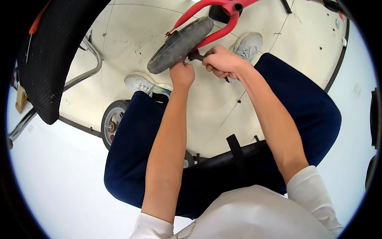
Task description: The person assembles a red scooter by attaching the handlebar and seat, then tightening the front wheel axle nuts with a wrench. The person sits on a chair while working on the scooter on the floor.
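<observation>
A small wheel with a grey rubber tyre (175, 47) sits between the prongs of a pink-red bicycle fork (229, 30). My left hand (182, 74) is closed against the tyre's near side, its fingertips hidden. In my right hand (223, 63), the fingers wrap round the handle of a dark wrench (195, 56). The wrench's head meets the end of the right fork prong, beside the wheel's axle. How its jaws sit there is too small to tell.
A black textured seat-like object (51, 59) looms at the left, an orange-handled screwdriver (35, 26) on it. A bent metal tube leg (95, 59) stands below. Another small wheel (112, 124) lies by my left knee. My shoes (141, 83) rest on the pale tiled floor (215, 107).
</observation>
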### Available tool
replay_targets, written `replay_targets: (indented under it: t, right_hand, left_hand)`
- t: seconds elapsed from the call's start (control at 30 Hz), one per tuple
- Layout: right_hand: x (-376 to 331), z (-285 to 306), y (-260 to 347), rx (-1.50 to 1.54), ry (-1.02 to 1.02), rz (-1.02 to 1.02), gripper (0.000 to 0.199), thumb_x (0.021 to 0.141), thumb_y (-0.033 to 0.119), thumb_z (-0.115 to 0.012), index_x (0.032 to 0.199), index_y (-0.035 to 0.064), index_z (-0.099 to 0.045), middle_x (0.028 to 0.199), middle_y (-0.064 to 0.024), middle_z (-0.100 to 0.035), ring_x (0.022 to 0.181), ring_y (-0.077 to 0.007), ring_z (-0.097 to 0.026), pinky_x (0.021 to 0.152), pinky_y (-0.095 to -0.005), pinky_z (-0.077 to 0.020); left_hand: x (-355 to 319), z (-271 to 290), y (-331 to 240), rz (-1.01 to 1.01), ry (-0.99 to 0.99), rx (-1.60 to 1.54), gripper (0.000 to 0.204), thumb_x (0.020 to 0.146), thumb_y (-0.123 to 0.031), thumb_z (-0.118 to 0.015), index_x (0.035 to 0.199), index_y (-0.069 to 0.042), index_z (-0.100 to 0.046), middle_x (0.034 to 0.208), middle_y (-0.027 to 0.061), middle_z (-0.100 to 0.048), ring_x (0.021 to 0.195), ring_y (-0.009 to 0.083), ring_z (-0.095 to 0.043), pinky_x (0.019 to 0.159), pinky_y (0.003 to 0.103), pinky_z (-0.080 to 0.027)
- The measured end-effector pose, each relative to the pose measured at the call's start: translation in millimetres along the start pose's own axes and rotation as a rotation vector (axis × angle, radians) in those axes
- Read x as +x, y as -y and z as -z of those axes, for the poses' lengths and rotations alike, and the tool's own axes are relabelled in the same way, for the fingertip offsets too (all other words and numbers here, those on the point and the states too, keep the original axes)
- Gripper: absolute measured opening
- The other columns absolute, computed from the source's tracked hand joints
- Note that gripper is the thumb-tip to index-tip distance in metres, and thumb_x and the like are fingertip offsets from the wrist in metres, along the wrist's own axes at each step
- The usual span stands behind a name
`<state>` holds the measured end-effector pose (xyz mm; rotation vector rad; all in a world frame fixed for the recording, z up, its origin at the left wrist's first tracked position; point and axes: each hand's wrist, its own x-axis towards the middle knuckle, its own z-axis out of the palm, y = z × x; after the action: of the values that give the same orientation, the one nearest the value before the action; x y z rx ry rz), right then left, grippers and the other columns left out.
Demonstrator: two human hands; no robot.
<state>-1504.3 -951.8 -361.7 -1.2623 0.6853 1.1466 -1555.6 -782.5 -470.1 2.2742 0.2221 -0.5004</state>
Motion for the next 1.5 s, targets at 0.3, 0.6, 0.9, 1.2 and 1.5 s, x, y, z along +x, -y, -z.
replay_targets:
  t: [0.3,0.6,0.9,1.2,1.5]
  right_hand:
    - [3,13,-19,0.052,0.027,-0.019,0.019,0.083,0.004,-0.051,0.097,-0.008,-0.054,0.068,-0.0075,-0.052,0.04,-0.0099,-0.039,0.035,-0.0268,-0.0253]
    - [7,-52,-72,0.378,-0.174,0.093,0.028,0.085,0.004,-0.046,0.111,-0.0058,-0.043,0.077,-0.0143,-0.057,0.052,-0.0198,-0.057,0.043,-0.0342,-0.0446]
    - [-9,-24,-112,0.658,-0.254,-0.057,0.033,0.088,0.003,-0.043,0.12,0.0046,-0.034,0.079,-0.007,-0.049,0.054,-0.0097,-0.035,0.045,-0.0274,-0.0302]
    - [-76,-22,-114,0.722,-0.41,0.098,0.021,0.094,0.011,-0.042,0.113,0.0079,-0.036,0.07,-0.0016,-0.043,0.049,-0.0073,-0.032,0.041,-0.0255,-0.0244]
    - [-157,-10,-125,0.748,-0.594,0.331,0.024,0.099,0.025,-0.046,0.107,0.003,-0.044,0.065,-0.0086,-0.055,0.052,-0.019,-0.053,0.051,-0.0358,-0.0415]
  left_hand:
    - [-21,49,-53,-0.072,0.209,0.291,0.043,0.091,-0.022,-0.06,0.128,-0.002,-0.06,0.114,0.0251,-0.066,0.103,0.0311,-0.067,0.088,0.034,-0.051]
    - [23,149,-121,-0.331,0.075,0.395,0.079,0.064,-0.031,-0.087,0.13,-0.003,-0.054,0.123,0.0171,-0.057,0.114,0.0328,-0.054,0.093,0.039,-0.046]
    - [40,94,-104,-0.145,0.31,0.368,0.032,0.067,-0.016,-0.065,0.09,0.006,-0.068,0.075,0.024,-0.067,0.074,0.0371,-0.067,0.072,0.04,-0.051]
    - [10,94,-177,0.057,0.442,0.29,0.032,0.064,-0.015,-0.067,0.083,0.01,-0.065,0.073,0.0198,-0.067,0.067,0.0293,-0.067,0.067,0.037,-0.052]
    - [-40,117,-276,0.108,0.469,-0.19,0.015,0.067,-0.001,-0.062,0.08,0.008,-0.062,0.068,0.0126,-0.063,0.055,0.0213,-0.065,0.052,0.033,-0.051]
